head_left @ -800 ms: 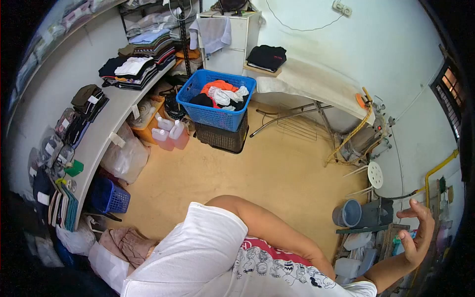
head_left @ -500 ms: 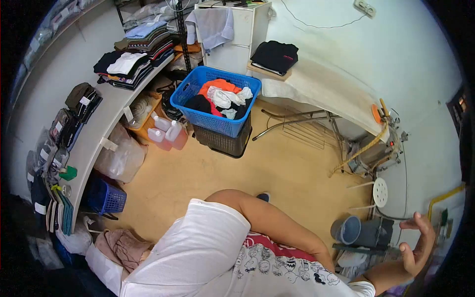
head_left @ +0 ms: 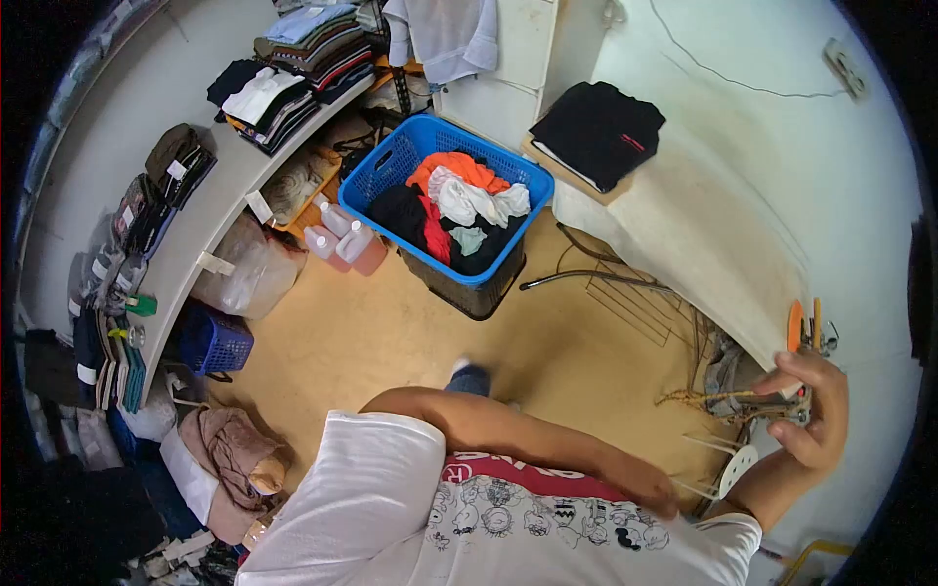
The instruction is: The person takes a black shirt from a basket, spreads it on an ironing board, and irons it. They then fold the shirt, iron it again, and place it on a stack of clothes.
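My left arm lies across the front of my white printed shirt (head_left: 479, 527). My left hand (head_left: 653, 494) is at the shirt's right side, with its fingers mostly hidden. Raised at the right, my right hand (head_left: 816, 410) has its thumb and bent fingers apart, and nothing shows between them. Behind its fingertips, at the end of the ironing table, is an orange piece (head_left: 794, 324). Ahead of me a blue laundry basket (head_left: 386, 232) holds crumpled orange, white, red and black clothes (head_left: 469, 200). It sits on a dark basket (head_left: 445, 286).
Folded black clothes (head_left: 598, 135) lie on the ironing table (head_left: 718, 230). A curved shelf (head_left: 210, 195) on the left carries stacked folded clothes (head_left: 318, 49). Below it are pink liquid jugs (head_left: 362, 249), a plastic bag (head_left: 254, 273) and a small blue basket (head_left: 217, 342). A white stool (head_left: 738, 474) stands right.
The view has moved closer to the laundry basket and ironing table. My right hand appears higher, and my left arm reaches further across my shirt. A foot and trouser leg now show more.
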The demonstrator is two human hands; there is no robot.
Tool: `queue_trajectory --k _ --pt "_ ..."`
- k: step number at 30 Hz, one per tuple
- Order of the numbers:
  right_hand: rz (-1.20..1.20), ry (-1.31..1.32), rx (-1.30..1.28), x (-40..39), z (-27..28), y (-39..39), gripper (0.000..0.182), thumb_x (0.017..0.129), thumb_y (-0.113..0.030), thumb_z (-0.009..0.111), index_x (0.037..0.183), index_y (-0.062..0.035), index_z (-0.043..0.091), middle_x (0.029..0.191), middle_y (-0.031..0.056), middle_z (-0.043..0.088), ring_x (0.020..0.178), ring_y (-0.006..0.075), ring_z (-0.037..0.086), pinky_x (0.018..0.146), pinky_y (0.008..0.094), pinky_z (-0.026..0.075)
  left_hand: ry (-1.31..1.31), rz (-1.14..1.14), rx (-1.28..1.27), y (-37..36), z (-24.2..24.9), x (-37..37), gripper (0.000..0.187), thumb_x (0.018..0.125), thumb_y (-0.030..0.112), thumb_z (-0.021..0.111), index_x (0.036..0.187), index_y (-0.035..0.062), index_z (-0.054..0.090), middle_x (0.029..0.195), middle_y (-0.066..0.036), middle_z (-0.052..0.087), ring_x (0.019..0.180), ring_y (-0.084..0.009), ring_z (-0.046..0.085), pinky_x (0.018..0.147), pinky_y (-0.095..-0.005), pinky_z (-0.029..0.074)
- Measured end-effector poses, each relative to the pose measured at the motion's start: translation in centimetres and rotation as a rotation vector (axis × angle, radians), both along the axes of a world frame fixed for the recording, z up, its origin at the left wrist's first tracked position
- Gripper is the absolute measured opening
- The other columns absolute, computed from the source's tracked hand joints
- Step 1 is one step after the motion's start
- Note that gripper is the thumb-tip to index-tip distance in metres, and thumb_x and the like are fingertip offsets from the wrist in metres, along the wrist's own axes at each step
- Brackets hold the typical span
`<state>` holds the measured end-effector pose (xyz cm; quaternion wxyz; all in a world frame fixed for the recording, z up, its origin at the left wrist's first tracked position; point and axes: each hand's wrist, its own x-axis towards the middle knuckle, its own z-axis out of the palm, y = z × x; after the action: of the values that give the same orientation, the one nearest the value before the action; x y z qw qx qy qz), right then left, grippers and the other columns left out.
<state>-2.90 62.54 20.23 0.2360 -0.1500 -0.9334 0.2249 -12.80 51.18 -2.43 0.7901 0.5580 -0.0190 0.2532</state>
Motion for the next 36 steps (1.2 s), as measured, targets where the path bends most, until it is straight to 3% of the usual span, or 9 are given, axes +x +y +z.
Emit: queue_trajectory --k 5,10,13,15,18,20,26,32,36 --pt "-0.025 -0.288 -0.325 -9.1 -6.2 8.1 0.051 0.069 -0.012 0.073 0.117 0.0012 0.061 0.093 0.0138 0.068 0.082 0.0258 0.069 0.073 0.0352 0.052 0.324 0.372 0.234 9.2 -4.2 -9.9 0.03 0.094 0.03 0.055 0.098 0.0004 0.06 0.092 -0.01 0.063 0.083 -0.0232 0.059 0.076 -0.0364 0.046" --pt "-0.38 -0.568 -0.602 -11.9 -20.0 12.2 0.042 0.082 -0.013 0.07 0.122 -0.008 0.058 0.095 0.0138 0.068 0.088 0.0259 0.067 0.075 0.0358 0.052 0.671 1.329 -0.111 16.6 -23.3 -28.0 0.017 0.088 0.021 0.06 0.094 0.006 0.064 0.085 -0.009 0.063 0.082 -0.0215 0.059 0.077 -0.0375 0.048" --pt "-0.402 -0.809 -0.481 -7.3 -33.6 10.6 0.046 0.081 -0.019 0.072 0.124 -0.0113 0.056 0.101 0.0133 0.068 0.091 0.027 0.065 0.078 0.0389 0.052 1.66 1.895 -0.34 15.1 -30.1 -41.9 0.052 0.078 0.025 0.071 0.121 0.001 0.052 0.122 -0.022 0.052 0.114 -0.0357 0.051 0.095 -0.0439 0.043" --pt "-0.324 -1.087 -0.848 -5.4 -39.0 8.3 0.051 0.08 -0.028 0.074 0.125 -0.0122 0.054 0.102 0.0118 0.068 0.09 0.0259 0.066 0.081 0.0376 0.052 2.004 1.924 -0.422 12.2 -32.7 -49.0 0.077 0.076 0.036 0.073 0.13 -0.0082 0.04 0.13 -0.027 0.043 0.122 -0.038 0.044 0.102 -0.0427 0.039" --pt "-0.143 -1.089 -1.204 -6.3 -40.3 6.5 0.051 0.083 -0.029 0.072 0.127 -0.0097 0.053 0.095 0.0108 0.07 0.082 0.022 0.068 0.071 0.0329 0.054 2.135 1.74 -0.596 9.6 -36.3 -54.1 0.064 0.081 0.036 0.067 0.127 -0.0045 0.046 0.129 -0.025 0.048 0.116 -0.0398 0.051 0.098 -0.0436 0.044" --pt "-0.119 -1.007 -1.339 -8.5 -39.4 8.2 0.052 0.083 -0.028 0.071 0.127 -0.0083 0.053 0.094 0.0099 0.07 0.081 0.0208 0.068 0.07 0.0316 0.054 2.041 1.285 -0.376 10.1 -40.4 -57.0 0.044 0.088 0.032 0.058 0.116 -0.0015 0.053 0.115 -0.026 0.058 0.103 -0.0431 0.058 0.089 -0.0472 0.048" --pt "-0.182 -0.937 -0.535 -18.8 -39.7 16.1 0.049 0.084 -0.024 0.07 0.127 -0.0088 0.052 0.105 0.0131 0.066 0.096 0.0264 0.064 0.085 0.0388 0.051 1.324 1.728 -0.197 14.9 -26.4 -47.6 0.025 0.093 0.023 0.05 0.098 -0.0008 0.051 0.093 -0.03 0.059 0.092 -0.0465 0.058 0.078 -0.054 0.045" --pt "0.002 -0.206 -0.574 -33.9 -38.6 15.5 0.063 0.075 -0.02 0.076 0.13 -0.0051 0.05 0.114 0.0197 0.063 0.105 0.0353 0.061 0.093 0.0405 0.048 0.835 1.635 -0.11 14.2 -12.4 -38.0 0.021 0.093 0.018 0.056 0.09 -0.0023 0.052 0.075 -0.019 0.049 0.071 -0.0375 0.052 0.066 -0.0411 0.043" --pt "0.041 -0.294 -1.0 -35.2 -38.2 15.7 0.046 0.077 -0.014 0.07 0.118 0.0012 0.057 0.111 0.0223 0.064 0.105 0.0342 0.062 0.091 0.0398 0.047 0.81 1.715 0.141 14.0 -9.8 -37.5 0.019 0.086 0.014 0.064 0.1 0.0016 0.058 0.098 -0.019 0.057 0.092 -0.0358 0.055 0.082 -0.0417 0.043"
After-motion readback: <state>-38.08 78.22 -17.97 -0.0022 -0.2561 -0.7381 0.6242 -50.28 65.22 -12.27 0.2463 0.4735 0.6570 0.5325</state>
